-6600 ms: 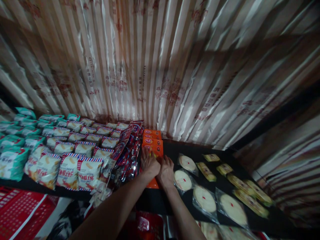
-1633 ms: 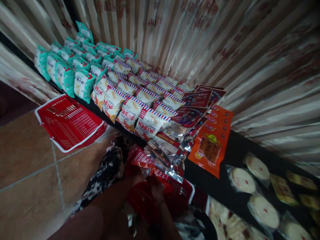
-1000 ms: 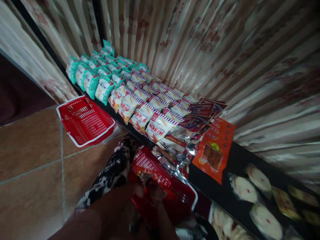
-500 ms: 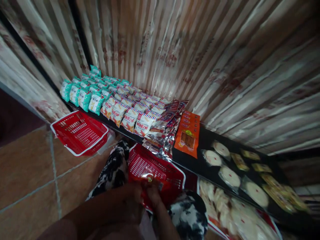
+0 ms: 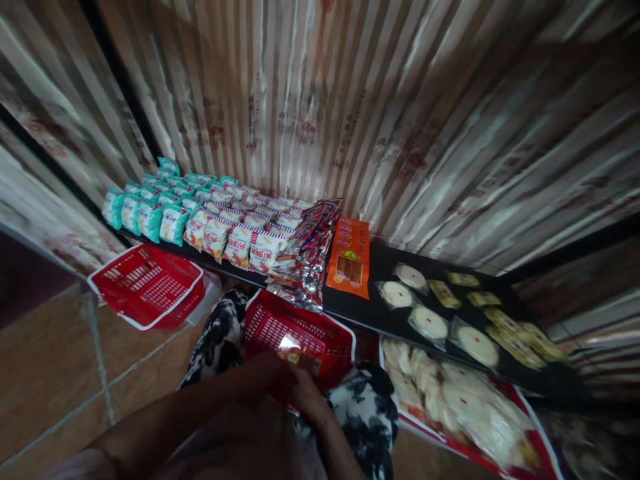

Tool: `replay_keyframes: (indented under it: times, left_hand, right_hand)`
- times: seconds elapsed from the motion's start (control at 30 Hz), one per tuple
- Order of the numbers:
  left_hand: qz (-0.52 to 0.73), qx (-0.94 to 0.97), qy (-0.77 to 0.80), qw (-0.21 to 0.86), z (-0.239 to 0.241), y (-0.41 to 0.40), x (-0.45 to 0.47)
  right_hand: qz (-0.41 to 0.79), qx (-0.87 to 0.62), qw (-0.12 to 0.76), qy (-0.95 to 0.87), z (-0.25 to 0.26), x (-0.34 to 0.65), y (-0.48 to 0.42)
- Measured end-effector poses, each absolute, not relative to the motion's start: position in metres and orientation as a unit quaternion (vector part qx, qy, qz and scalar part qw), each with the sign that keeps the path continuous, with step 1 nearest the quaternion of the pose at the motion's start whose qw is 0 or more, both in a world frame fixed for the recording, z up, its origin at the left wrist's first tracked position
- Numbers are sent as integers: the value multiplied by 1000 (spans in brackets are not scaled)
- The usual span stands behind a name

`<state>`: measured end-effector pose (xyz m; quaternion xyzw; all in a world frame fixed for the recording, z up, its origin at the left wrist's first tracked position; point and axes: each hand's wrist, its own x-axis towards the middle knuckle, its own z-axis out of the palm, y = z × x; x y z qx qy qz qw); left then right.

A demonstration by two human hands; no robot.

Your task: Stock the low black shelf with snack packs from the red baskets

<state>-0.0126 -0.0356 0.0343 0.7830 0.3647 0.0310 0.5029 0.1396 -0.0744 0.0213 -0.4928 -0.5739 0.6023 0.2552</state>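
So everything here hangs off the red basket (image 5: pixel 267 327) on the floor between the two patterned knees. The orange packet (image 5: pixel 303 359) is inside that basket, toward its near side, and both hands come in over the basket's near rim. The packet sits just beyond the fingers, away from the body. Left hand (image 5: pixel 267 368) comes in from the basket's left, right hand (image 5: pixel 299 385) from its near right, with the two close together. I'd call it about even for which is nearer, maybe the right by a hair. It's pretty dark down there and the packet is partly covered, so I can't tell if either grip is actually pinching it, and my read of its long axis (roughly crosswise to the basket, clear window toward the right) is a guess.

Beyond the basket and a bit right, on the black surface (image 5: pixel 345 307), there's an overlapping row of similar orange packs (image 5: pixel 350 257), running away from the basket toward the curtain. Shiny dark-red packs (image 5: pixel 313 247) are straight beyond the basket, and wrapped pale discs (image 5: pixel 430 323) are off to its right.
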Motion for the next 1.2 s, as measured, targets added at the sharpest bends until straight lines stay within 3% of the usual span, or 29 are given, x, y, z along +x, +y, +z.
replay_keyframes:
  times: [0.27,0.43,0.6,0.77,0.97,1.2]
  left_hand:
    - [87,910,252,316,109,-21,23]
    - [96,929,231,274,155,-21,41]
    - [245,871,337,260,186,-22,48]
    - [338,798,453,209,180,-23,51]
    - [315,753,468,338,149,-36,53]
    - [314,712,461,427,125,-49,64]
  right_hand:
    - [504,-569,318,-567,61,171,-80]
    - [477,-581,336,-568,74,191,-85]
    - [513,-594,427,-450,92,206,-88]
    - [574,-571,522,-268,105,221,-87]
    - [560,-553,606,-112,127,227,-80]
    - [563,-572,591,-79,124,227,-78]
